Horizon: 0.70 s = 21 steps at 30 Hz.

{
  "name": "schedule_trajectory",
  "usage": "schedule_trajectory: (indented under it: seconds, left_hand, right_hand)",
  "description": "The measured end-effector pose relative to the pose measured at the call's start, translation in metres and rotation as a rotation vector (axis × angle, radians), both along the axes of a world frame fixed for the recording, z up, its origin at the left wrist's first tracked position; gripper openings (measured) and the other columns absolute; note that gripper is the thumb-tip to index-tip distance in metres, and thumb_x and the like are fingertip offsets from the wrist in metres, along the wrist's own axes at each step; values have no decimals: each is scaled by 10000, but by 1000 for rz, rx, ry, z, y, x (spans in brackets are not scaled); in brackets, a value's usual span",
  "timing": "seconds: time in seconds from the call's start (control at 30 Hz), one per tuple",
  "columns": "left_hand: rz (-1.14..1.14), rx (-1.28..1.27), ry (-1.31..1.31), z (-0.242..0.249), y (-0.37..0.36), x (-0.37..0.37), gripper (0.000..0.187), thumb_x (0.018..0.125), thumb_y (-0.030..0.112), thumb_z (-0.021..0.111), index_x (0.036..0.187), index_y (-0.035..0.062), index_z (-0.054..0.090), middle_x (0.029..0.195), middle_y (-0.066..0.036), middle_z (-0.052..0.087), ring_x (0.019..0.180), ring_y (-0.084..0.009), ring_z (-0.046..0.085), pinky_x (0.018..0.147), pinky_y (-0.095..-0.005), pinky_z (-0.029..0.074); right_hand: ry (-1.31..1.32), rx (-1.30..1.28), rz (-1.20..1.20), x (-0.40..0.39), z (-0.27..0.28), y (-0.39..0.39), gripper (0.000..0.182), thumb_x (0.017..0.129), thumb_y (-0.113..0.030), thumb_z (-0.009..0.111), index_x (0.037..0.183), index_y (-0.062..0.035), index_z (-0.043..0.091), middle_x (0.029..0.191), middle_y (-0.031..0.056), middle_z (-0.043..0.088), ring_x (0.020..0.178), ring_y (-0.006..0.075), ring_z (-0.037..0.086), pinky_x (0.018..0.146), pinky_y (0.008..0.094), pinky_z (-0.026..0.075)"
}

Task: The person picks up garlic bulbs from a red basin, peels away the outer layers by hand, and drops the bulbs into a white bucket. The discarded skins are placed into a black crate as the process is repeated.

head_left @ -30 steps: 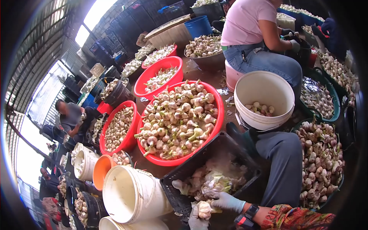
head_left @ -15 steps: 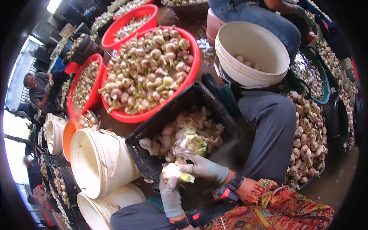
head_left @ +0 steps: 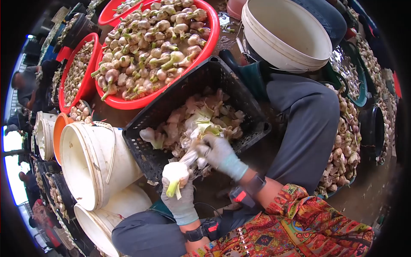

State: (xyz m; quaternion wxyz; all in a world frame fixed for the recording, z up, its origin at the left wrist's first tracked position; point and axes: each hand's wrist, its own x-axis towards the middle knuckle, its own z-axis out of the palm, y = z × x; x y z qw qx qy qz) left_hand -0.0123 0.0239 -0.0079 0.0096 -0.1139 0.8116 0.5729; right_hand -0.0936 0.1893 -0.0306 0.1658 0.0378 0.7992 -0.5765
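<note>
My left hand point(head_left: 180, 203), in a grey glove, is closed around a garlic bulb point(head_left: 174, 172). The bulb looks white and smooth, and its short green stem points down towards me. Just to the right, my gloved right hand point(head_left: 222, 157) pinches papery garlic skin point(head_left: 190, 156) that stretches away from the bulb; its fingertips are slightly blurred. Both hands are at the near edge of a black plastic crate point(head_left: 205, 77). Inside it lies a heap of loose garlic peelings point(head_left: 201, 115).
Beyond the crate stands a red tub point(head_left: 214, 25) full of garlic bulbs. White buckets point(head_left: 92, 167) lie tilted at the left, and another white bucket point(head_left: 278, 47) is at the far right. A garlic pile point(head_left: 342, 150) sits beside my right knee. Other people work at the left.
The bulb in my left hand has moved left and turned so its stem points down. My right hand has drawn apart from it, pulling skin away. The view has tilted downward.
</note>
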Motion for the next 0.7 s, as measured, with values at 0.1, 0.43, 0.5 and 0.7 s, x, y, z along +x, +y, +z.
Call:
schedule_trajectory:
  seconds: [0.1,0.43,0.5,0.7]
  left_hand:
    - [290,1563,20,17,5,-5,412,847,181,637,1186,-17,511,1194,-156,547,1064,-288,518,956,-494,406]
    - [270,908,178,20,12,2,411,829,44,607,1221,4,490,1211,-135,537,1107,-260,535,996,-404,408]
    - [258,787,178,19,13,2,380,850,55,603,1208,25,480,1189,-121,545,1101,-226,535,976,-366,424]
    - [324,937,-18,10,12,-2,437,897,283,620,1202,-4,494,1134,-142,573,1060,-259,549,931,-417,438]
  right_hand:
    - [215,506,18,-6,3,12,240,819,-274,649,923,-59,621,878,165,632,831,336,632,708,438,496]
    - [-316,-550,295,16,40,-1,475,844,-422,654,1048,7,642,687,67,587,572,106,559,509,258,453]
    - [-265,-527,328,16,35,-1,419,847,-343,651,1045,26,640,737,103,623,615,106,573,551,298,481]
    - [145,39,274,16,26,1,303,838,-262,631,978,4,589,830,198,644,738,307,655,684,418,514]
